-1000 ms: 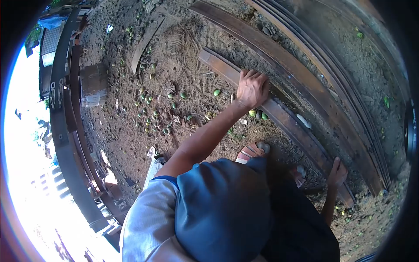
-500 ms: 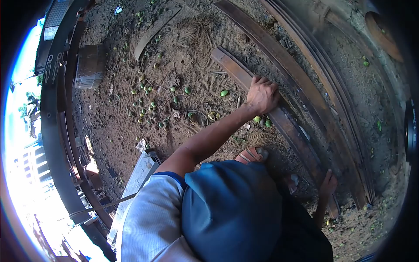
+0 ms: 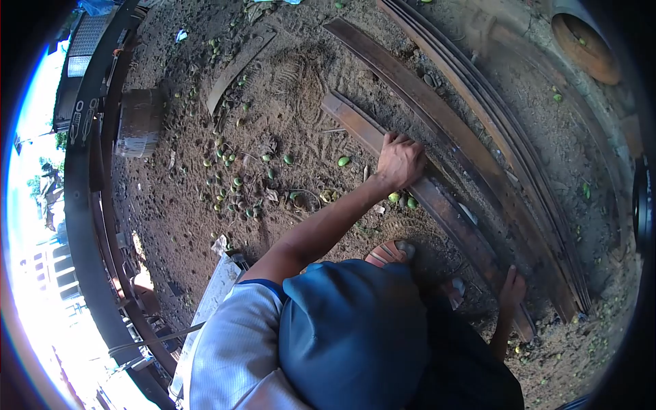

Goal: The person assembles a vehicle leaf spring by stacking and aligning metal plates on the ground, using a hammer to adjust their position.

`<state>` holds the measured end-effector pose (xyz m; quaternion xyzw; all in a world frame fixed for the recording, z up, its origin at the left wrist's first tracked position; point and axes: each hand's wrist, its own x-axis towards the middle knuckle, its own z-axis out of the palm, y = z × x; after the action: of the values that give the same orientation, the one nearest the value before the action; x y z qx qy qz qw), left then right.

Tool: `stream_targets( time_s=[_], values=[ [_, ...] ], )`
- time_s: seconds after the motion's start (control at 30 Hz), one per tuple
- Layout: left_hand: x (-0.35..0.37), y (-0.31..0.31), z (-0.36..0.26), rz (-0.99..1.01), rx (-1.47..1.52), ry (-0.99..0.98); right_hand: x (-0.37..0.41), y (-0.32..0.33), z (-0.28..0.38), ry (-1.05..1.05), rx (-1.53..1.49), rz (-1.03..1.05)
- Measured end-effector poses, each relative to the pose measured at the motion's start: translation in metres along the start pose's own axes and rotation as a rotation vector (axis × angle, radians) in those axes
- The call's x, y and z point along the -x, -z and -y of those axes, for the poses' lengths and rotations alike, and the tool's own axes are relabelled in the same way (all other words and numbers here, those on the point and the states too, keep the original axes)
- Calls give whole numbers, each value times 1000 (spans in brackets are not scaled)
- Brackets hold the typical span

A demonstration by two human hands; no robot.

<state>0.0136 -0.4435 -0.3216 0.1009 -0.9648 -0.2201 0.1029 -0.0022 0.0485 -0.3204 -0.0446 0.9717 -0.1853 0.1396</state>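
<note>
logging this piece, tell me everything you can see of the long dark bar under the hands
The long dark bar is a flat, narrow strip, brown and rusty-looking; metal or weathered wood, I cannot tell. It lies on the sandy ground, running diagonally, beside longer strips of the same look. The left hand curls its fingers over its edge in the upper part; the right hand touches it near the lower end, grip unclear. Small green fruits lie by its near side.

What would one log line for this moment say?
left hand: fingers curled over plank | right hand: on same plank, other end | ground: scattered green fruits
</note>
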Motion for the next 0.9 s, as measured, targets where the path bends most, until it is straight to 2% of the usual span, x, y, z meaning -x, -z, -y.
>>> stream_targets(
  time_s=[0.13,0.23,0.3,0.37,0.4,0.47,0.5,0.57,0.6,0.67,0.8,0.9],
  values=[
    [-2,3,0,70,-7,41,0,0,1,57,-27,-44],
    [-11,4,3,57,157,127,-1,-2,-7,21,8,9],
    [-33,-6,19,-204,554,451,0,-1,-4,20,5,8],
    [-60,0,41,-157,819,713,2,3,1,33,-1,6],
    [-73,0,51,-163,822,713,3,4,4,18,-6,17],
    [-96,3,70,-460,1084,869,0,3,5,14,-15,23],
    [-105,9,81,-468,1084,864,1,0,1,49,-29,-16],
    [-119,21,103,-499,1491,806,1,-1,1,87,-46,-52],
    [-128,23,114,-509,1490,810,2,2,3,57,-58,-22],
    [-133,23,144,-458,1722,727,1,6,5,40,-61,35],
    [-138,33,162,-438,1755,637,-1,6,6,1,-18,58],
    [-138,49,153,-530,1859,467,2,5,0,7,-3,53]
  ],
)
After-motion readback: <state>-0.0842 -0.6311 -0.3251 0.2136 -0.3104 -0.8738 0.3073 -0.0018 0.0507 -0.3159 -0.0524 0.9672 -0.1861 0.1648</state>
